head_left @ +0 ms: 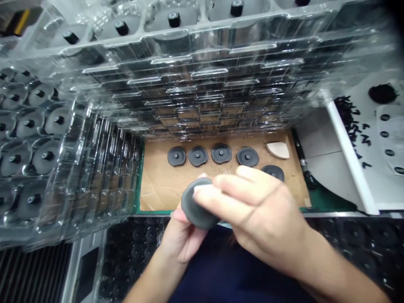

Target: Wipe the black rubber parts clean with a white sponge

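My left hand is closed on a dark grey rubber-like disc, tilted with its broad smooth face toward me. Over that face lies my right hand, its fingers bent together and the fingertips against the disc's upper part. Whatever the right fingers hold, if anything, is hidden and blurred. Beyond my hands, similar discs with a small central stub lie on a cardboard sheet: one disc at the left, another disc in the middle, and one disc partly behind my right hand.
A tall stack of clear plastic trays holding discs rises at the back. Another tray stack stands at the left. A pale wedge-shaped piece and a black pen-like item lie right. Small black parts lie on a white surface.
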Demonstrator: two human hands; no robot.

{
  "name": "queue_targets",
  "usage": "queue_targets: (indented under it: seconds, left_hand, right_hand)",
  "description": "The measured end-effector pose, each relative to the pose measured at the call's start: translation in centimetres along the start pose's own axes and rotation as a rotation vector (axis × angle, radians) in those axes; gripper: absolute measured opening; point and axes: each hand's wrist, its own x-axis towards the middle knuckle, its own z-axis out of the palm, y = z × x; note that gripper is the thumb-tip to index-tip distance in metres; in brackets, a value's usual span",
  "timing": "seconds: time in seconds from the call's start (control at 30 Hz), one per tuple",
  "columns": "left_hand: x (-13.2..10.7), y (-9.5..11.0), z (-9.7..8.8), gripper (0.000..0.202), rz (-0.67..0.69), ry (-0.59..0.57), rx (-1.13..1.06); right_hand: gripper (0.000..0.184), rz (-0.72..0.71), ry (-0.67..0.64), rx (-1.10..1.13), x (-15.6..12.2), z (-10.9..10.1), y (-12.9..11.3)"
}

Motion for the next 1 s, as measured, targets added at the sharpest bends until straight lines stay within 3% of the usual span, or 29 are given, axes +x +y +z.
queue_targets:
  seconds: [0.07,0.1,0.2,0.27,0.37,0.53,0.7,0.77,0.83,0.9,1.0]
  left_hand:
    - [-0.1,0.0,0.0,0.028,-0.053,-0.040,-0.010]
    - [-0.1,-0.1,-0.1,0.030,-0.088,-0.051,-0.018]
    - [0.0,0.0,-0.5,0.042,-0.176,-0.009,-0.063]
    - [0.3,0.0,-0.7,0.045,-0.199,0.029,-0.079]
    - [0.6,0.1,-0.9,0.047,-0.198,0.011,-0.084]
    - [0.7,0.0,-1.2,0.042,-0.201,-0.010,-0.061]
    - [0.2,-0.5,-1.0,0.037,-0.208,-0.036,-0.061]
    - [0.1,-0.9,-1.0,0.034,-0.168,-0.041,-0.046]
    - [-0.1,-1.2,-1.1,0.033,-0.109,-0.016,0.005]
    - [-0.2,-1.4,-1.3,0.036,-0.069,0.022,0.078]
    - [-0.4,-1.3,-1.4,0.040,-0.061,0.049,0.141]
  right_hand:
    - [0.029,-0.091,0.016,0.166,0.2,0.8,1.5]
    - [0.026,-0.032,0.049,0.230,0.0,1.2,2.4]
    - [0.019,0.443,0.138,0.302,-2.1,2.4,4.4]
    - [0.022,0.696,0.100,0.364,-4.4,3.5,5.0]
    - [0.026,0.813,0.006,0.417,-8.2,5.6,4.6]
    - [0.022,0.835,-0.044,0.435,-11.2,7.5,3.9]
    - [0.025,0.828,0.121,0.404,-8.0,4.0,3.3]
    - [0.022,0.713,0.213,0.385,-5.8,2.5,2.0]
    - [0.020,0.492,0.250,0.341,-4.0,1.7,0.3]
    - [0.021,0.329,0.154,0.297,-2.9,1.5,-1.2]
    - [0.020,0.304,-0.093,0.285,-2.2,1.8,-2.1]
